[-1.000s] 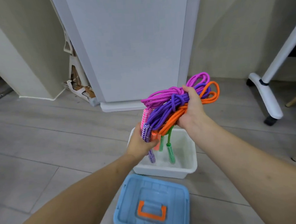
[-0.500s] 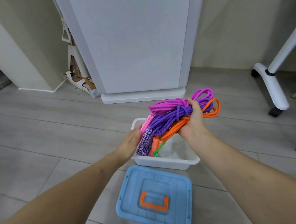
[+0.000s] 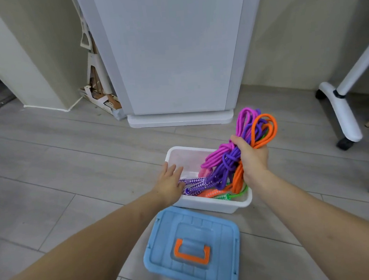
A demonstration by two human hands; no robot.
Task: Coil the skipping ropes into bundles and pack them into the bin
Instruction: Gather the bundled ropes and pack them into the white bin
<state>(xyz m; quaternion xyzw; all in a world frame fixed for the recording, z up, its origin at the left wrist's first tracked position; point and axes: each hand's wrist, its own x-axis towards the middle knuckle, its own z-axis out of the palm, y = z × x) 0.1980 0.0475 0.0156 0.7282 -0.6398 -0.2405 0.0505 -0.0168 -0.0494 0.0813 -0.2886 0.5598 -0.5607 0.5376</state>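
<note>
Right hand [image 3: 253, 157] curls round a bundle of braided ropes [image 3: 230, 158] (magenta, purple, orange, w/ a green strand), loops fanning above the fist, lower coils trailing into the bin [image 3: 207, 203]: white, glossy plastic, rectangular w/ rounded rim, on the floor. Diamond-patterned handles [image 3: 196, 185] lie inside along the near wall. Left hand [image 3: 170, 182] is open, fingers nearly straight, resting at the bin's left rim, touching the purple-white handle. Just in front lies a ribbed blue lid [image 3: 191, 248] w/ orange grip. Behind: a pale grey cabinet [image 3: 173, 53]; at right, a white castor leg [image 3: 341, 115]. Wood-grain plank floor [image 3: 61, 170].
</note>
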